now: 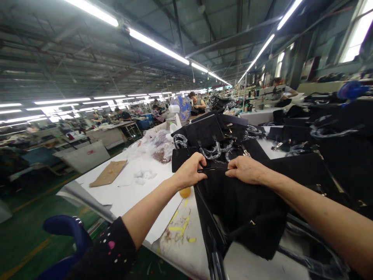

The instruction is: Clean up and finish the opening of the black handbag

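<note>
A black fabric handbag (241, 210) lies on the white worktable (131, 194) right in front of me. My left hand (190, 171) pinches the bag's top edge on the left side. My right hand (246, 170) grips the same edge a little to the right, fingers curled over it. Both hands are closed on the bag's rim, a thin dark strip stretched between them. A small orange round object (185, 192) sits just below my left wrist.
More black handbags (215, 134) with wrapped handles are piled behind and to the right. A brown cardboard piece (109, 173), white scraps (144, 177), plastic bags (157, 146) and a small fan (180, 109) lie to the left. A blue chair (68, 233) stands below; other workers sit at distant tables.
</note>
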The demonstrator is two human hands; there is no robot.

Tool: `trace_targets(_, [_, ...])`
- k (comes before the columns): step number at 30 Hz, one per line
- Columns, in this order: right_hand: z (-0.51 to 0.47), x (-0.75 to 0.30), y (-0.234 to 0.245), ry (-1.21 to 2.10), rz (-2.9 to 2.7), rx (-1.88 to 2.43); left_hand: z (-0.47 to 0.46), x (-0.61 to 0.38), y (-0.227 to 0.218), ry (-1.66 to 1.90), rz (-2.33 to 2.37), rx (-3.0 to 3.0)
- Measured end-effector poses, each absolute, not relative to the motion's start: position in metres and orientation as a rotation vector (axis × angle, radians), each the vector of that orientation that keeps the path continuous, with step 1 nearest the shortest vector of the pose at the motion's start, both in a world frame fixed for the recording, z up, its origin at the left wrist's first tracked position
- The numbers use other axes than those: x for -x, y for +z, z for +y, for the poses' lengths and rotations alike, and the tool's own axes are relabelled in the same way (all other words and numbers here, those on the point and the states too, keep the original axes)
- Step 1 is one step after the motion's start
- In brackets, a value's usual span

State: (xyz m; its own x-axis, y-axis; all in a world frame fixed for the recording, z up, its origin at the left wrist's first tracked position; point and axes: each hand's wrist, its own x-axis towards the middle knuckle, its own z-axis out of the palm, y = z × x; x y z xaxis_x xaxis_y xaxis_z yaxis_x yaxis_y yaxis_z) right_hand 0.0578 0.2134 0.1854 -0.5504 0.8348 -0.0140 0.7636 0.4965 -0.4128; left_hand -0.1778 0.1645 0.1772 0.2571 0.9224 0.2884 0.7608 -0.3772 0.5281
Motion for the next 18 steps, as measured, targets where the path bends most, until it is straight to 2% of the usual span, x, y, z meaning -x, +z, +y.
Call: trace_targets(18, [0.216, -0.056, 0.180, 0.605, -2.497, 1.339, 0.170, 0.156, 0.180, 0.749, 1.660, -2.309])
